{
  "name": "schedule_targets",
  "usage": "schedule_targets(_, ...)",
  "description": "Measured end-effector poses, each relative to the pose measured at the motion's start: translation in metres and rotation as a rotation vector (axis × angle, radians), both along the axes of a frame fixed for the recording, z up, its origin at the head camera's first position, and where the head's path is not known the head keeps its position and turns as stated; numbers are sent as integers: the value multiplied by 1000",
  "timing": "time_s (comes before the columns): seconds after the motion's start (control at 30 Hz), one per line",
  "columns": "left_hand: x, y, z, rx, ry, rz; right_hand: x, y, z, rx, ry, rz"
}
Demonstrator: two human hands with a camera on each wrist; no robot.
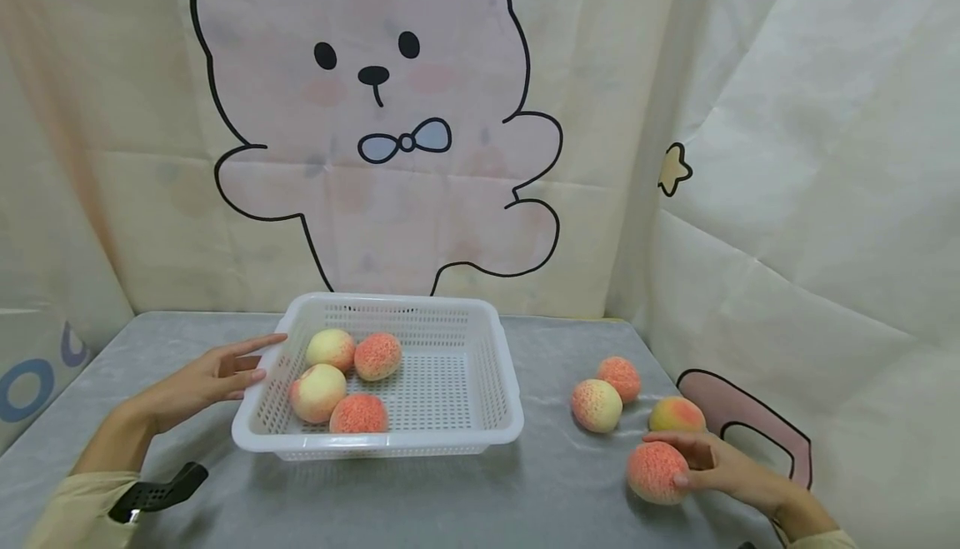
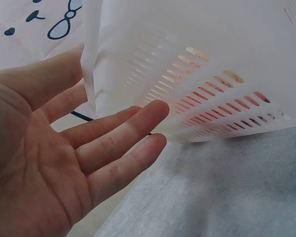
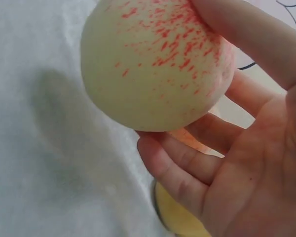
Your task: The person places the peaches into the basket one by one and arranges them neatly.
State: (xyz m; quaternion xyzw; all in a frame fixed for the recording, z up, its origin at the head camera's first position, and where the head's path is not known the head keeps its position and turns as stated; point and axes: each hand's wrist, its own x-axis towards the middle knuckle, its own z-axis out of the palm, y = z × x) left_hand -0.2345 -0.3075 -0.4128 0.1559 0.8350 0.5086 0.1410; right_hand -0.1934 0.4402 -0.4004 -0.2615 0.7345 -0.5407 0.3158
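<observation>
My right hand holds a peach between thumb and fingers at the right front of the table. In the right wrist view that peach shows a pale side with red flecks. On the left, my left hand reaches to the left rim of a white plastic basket. Its fingers are mostly straight, with fingertips right at the rim and the slotted outer wall. Inside the basket, on its left side, lie several peaches, some pale yellow and some red-orange.
Near my right hand lie three more peaches: a pale one, a red-orange one and a yellow-orange one. The grey table ends at a cloth backdrop behind and at both sides.
</observation>
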Motion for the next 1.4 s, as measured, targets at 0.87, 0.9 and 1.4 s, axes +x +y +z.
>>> schedule_targets(0.87,-2,-2,0,11,-3,-8,-12,-49,41,66,282,-123)
schedule_targets(0.9,-2,-2,-1,10,-4,-7,-13,-52,42,55,290,-116)
schedule_targets(1.4,-2,-3,0,15,-21,-25,-34,-99,44,28,331,-116)
